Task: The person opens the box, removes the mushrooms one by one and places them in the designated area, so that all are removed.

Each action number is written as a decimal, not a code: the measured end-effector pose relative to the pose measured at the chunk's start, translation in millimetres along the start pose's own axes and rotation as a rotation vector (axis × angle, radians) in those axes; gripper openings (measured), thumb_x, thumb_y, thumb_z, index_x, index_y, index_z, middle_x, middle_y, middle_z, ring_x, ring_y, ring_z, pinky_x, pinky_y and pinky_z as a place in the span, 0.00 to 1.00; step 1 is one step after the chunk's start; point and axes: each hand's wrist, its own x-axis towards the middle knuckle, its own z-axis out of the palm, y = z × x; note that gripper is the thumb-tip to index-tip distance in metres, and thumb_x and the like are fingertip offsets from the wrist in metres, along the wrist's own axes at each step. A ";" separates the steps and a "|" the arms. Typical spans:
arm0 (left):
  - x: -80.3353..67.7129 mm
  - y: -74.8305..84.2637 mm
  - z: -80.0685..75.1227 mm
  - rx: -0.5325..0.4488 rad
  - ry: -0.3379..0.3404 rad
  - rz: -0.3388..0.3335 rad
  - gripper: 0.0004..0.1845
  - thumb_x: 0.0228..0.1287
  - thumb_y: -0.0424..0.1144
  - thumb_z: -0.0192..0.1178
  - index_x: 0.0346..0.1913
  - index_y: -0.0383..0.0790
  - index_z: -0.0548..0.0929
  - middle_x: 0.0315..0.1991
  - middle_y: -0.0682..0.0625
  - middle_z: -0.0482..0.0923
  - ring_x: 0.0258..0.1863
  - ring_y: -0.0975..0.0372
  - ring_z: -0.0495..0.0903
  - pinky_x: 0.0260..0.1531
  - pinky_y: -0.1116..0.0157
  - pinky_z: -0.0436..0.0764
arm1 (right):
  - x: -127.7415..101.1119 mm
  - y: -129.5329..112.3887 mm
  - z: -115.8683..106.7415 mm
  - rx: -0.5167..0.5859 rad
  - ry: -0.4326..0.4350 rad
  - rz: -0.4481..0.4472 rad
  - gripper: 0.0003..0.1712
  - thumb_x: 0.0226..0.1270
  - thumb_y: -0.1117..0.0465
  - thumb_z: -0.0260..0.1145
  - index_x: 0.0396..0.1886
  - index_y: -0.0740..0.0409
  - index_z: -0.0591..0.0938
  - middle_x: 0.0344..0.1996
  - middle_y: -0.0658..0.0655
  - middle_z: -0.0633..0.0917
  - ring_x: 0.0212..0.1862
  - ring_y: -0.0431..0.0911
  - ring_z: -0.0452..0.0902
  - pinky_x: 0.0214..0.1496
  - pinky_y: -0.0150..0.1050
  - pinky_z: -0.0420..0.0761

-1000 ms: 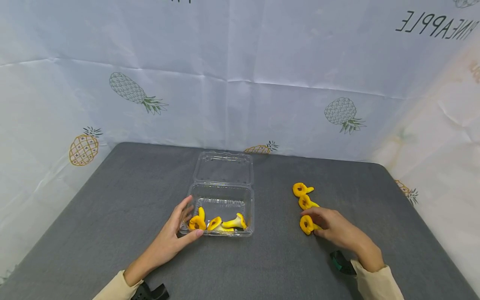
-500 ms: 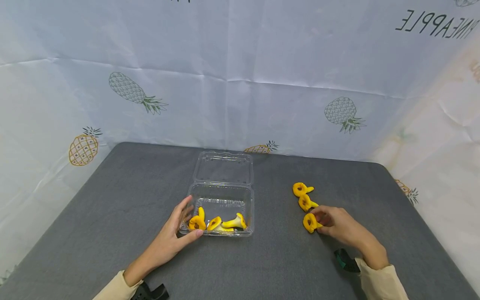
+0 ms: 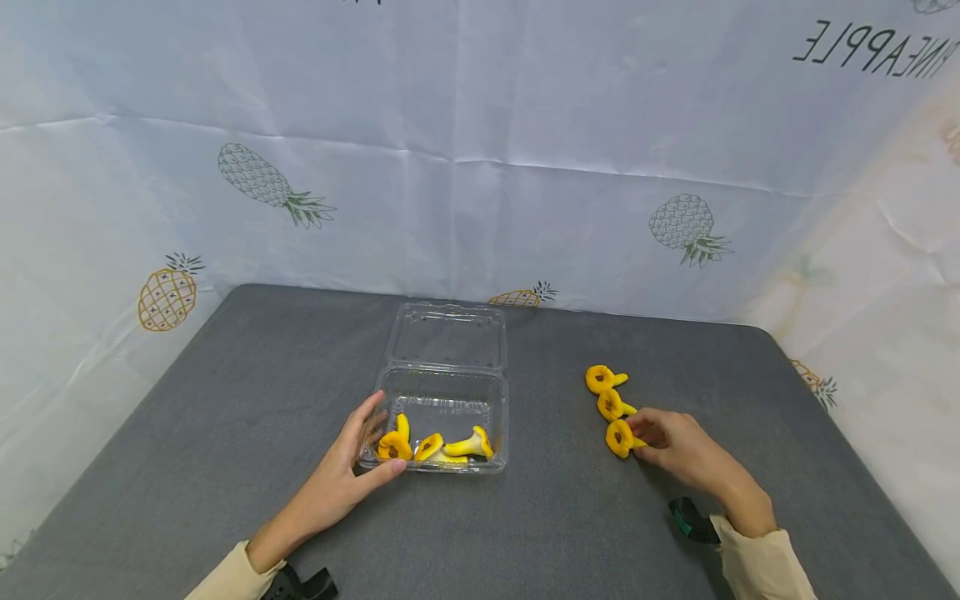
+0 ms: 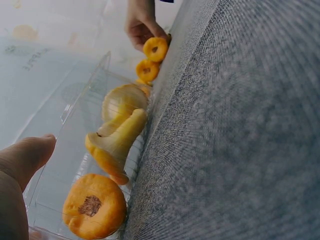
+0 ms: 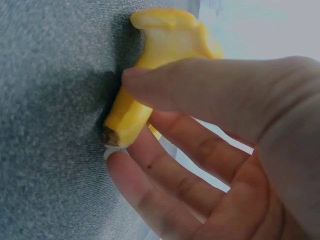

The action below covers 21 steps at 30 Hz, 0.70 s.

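Note:
My right hand (image 3: 678,446) pinches the stem of a yellow chanterelle mushroom (image 5: 172,37) between thumb and fingers, close to the table. Its ring-like cap (image 3: 619,439) faces left in the head view, the nearest in a row of three. Right behind it lie a middle mushroom (image 3: 611,405) and a far mushroom (image 3: 600,379), stems pointing right. On the left, an open clear plastic container (image 3: 495,383) has my left hand (image 3: 345,467) round its front left corner, thumb at the front rim. Inside lie an upright-stemmed mushroom (image 3: 393,444), a middle one (image 4: 112,147) and a right-hand one (image 3: 472,443).
The container's lid (image 3: 448,335) lies folded back toward the far edge. A grey cloth-covered table (image 3: 525,542) holds everything, and a pineapple-print curtain (image 3: 480,225) hangs behind it. Dark wrist devices show at both sleeves, including the right one (image 3: 692,521).
My right hand, pinching the nearest mushroom, has shifted slightly right and then away from me, bringing its cap up close to the middle mushroom. The left hand and container have stayed put.

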 end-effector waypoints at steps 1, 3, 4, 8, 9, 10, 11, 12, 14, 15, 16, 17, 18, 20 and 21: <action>0.0 -0.1 0.0 0.000 0.001 0.000 0.48 0.67 0.42 0.65 0.80 0.44 0.45 0.78 0.36 0.50 0.74 0.41 0.60 0.68 0.42 0.65 | 0.0 0.2 0.3 -0.005 0.005 -0.002 0.17 0.62 0.69 0.70 0.51 0.67 0.81 0.44 0.60 0.86 0.43 0.50 0.83 0.40 0.40 0.86; 0.1 -0.2 0.0 0.000 0.001 0.002 0.48 0.67 0.42 0.65 0.80 0.43 0.45 0.78 0.36 0.50 0.74 0.41 0.60 0.68 0.42 0.65 | -0.1 0.2 0.8 -0.012 0.015 -0.005 0.16 0.62 0.69 0.70 0.50 0.66 0.81 0.44 0.60 0.86 0.43 0.50 0.83 0.40 0.40 0.86; 0.2 -0.3 0.0 0.001 0.002 0.003 0.48 0.67 0.42 0.65 0.79 0.43 0.45 0.78 0.36 0.50 0.74 0.41 0.60 0.68 0.42 0.65 | -0.3 0.0 0.9 -0.015 0.019 -0.006 0.16 0.62 0.69 0.70 0.50 0.66 0.81 0.44 0.60 0.86 0.43 0.50 0.84 0.41 0.41 0.86; 0.4 -0.4 -0.1 0.001 0.002 0.005 0.48 0.67 0.42 0.65 0.79 0.43 0.45 0.78 0.36 0.50 0.74 0.41 0.60 0.68 0.41 0.65 | -0.9 -0.5 -0.8 -0.012 0.015 -0.005 0.17 0.62 0.68 0.70 0.50 0.66 0.81 0.44 0.59 0.86 0.43 0.50 0.83 0.43 0.44 0.86; 0.5 -0.3 -0.1 0.000 0.001 0.005 0.48 0.67 0.42 0.65 0.79 0.42 0.45 0.78 0.36 0.50 0.74 0.41 0.60 0.68 0.42 0.65 | -1.3 -1.0 -1.5 -0.009 0.013 0.001 0.17 0.62 0.68 0.70 0.50 0.65 0.81 0.44 0.59 0.86 0.43 0.49 0.83 0.43 0.44 0.86; 0.6 -0.3 0.0 0.001 0.002 0.004 0.48 0.67 0.42 0.65 0.79 0.42 0.45 0.78 0.36 0.50 0.74 0.41 0.60 0.68 0.42 0.65 | -1.8 -1.5 -2.3 -0.004 0.012 0.007 0.17 0.62 0.68 0.70 0.51 0.65 0.81 0.45 0.59 0.86 0.44 0.49 0.83 0.44 0.44 0.87; 0.6 -0.2 0.0 0.001 0.001 0.003 0.48 0.67 0.42 0.65 0.79 0.42 0.45 0.78 0.36 0.50 0.74 0.41 0.60 0.68 0.42 0.65 | -2.3 -2.0 -3.2 0.002 0.010 0.012 0.17 0.62 0.67 0.70 0.51 0.64 0.81 0.45 0.58 0.86 0.44 0.49 0.83 0.44 0.45 0.87; 0.6 -0.1 0.0 0.001 0.001 0.001 0.48 0.67 0.42 0.65 0.79 0.42 0.45 0.78 0.36 0.50 0.74 0.42 0.60 0.68 0.42 0.65 | -2.9 -2.4 -3.9 0.007 0.009 0.014 0.16 0.63 0.67 0.70 0.51 0.63 0.81 0.45 0.58 0.86 0.45 0.49 0.83 0.45 0.45 0.87; 0.6 0.1 0.0 0.000 0.001 -0.002 0.48 0.67 0.43 0.65 0.79 0.42 0.45 0.78 0.37 0.50 0.75 0.42 0.60 0.68 0.42 0.65 | -4.5 -3.6 -5.2 0.018 0.011 0.022 0.16 0.63 0.67 0.70 0.50 0.62 0.81 0.46 0.57 0.86 0.45 0.49 0.82 0.46 0.44 0.87; 0.5 0.2 0.0 0.001 0.001 -0.004 0.48 0.67 0.43 0.65 0.79 0.42 0.45 0.78 0.37 0.50 0.75 0.42 0.60 0.68 0.43 0.65 | -5.2 -4.0 -5.6 0.022 0.015 0.025 0.16 0.63 0.66 0.70 0.50 0.61 0.81 0.46 0.57 0.86 0.46 0.48 0.82 0.46 0.44 0.87; 0.4 0.3 0.0 0.003 0.001 -0.007 0.48 0.67 0.43 0.65 0.79 0.42 0.45 0.78 0.37 0.50 0.75 0.42 0.60 0.69 0.44 0.66 | -6.0 -4.2 -6.3 0.021 0.019 0.020 0.16 0.64 0.66 0.69 0.50 0.61 0.81 0.46 0.56 0.86 0.46 0.48 0.82 0.46 0.44 0.86; 0.3 0.3 -0.2 0.005 0.001 -0.007 0.48 0.67 0.43 0.65 0.79 0.43 0.45 0.78 0.37 0.50 0.75 0.42 0.60 0.69 0.47 0.67 | -6.7 -4.5 -6.8 0.019 0.025 0.019 0.16 0.64 0.65 0.70 0.50 0.60 0.81 0.47 0.56 0.86 0.46 0.48 0.82 0.46 0.44 0.86; 0.2 0.2 -0.3 0.007 0.002 -0.007 0.48 0.67 0.43 0.65 0.79 0.43 0.45 0.78 0.37 0.50 0.75 0.42 0.60 0.70 0.50 0.68 | -7.5 -4.7 -7.5 0.013 0.030 0.016 0.16 0.64 0.65 0.70 0.51 0.60 0.81 0.47 0.56 0.86 0.46 0.48 0.82 0.46 0.44 0.86; 0.0 -0.2 -0.4 0.009 0.003 -0.006 0.48 0.67 0.43 0.65 0.79 0.43 0.45 0.78 0.37 0.50 0.75 0.42 0.60 0.71 0.59 0.70 | -8.8 -5.3 -9.1 0.007 0.040 0.015 0.16 0.64 0.64 0.70 0.51 0.61 0.81 0.47 0.56 0.86 0.46 0.48 0.82 0.46 0.44 0.86; -0.1 -0.5 -0.5 0.011 0.003 -0.005 0.48 0.67 0.43 0.65 0.80 0.44 0.45 0.78 0.38 0.50 0.74 0.43 0.60 0.70 0.63 0.70 | -9.4 -5.7 -9.7 0.004 0.046 0.015 0.17 0.64 0.64 0.70 0.51 0.61 0.81 0.47 0.57 0.86 0.46 0.49 0.82 0.46 0.45 0.86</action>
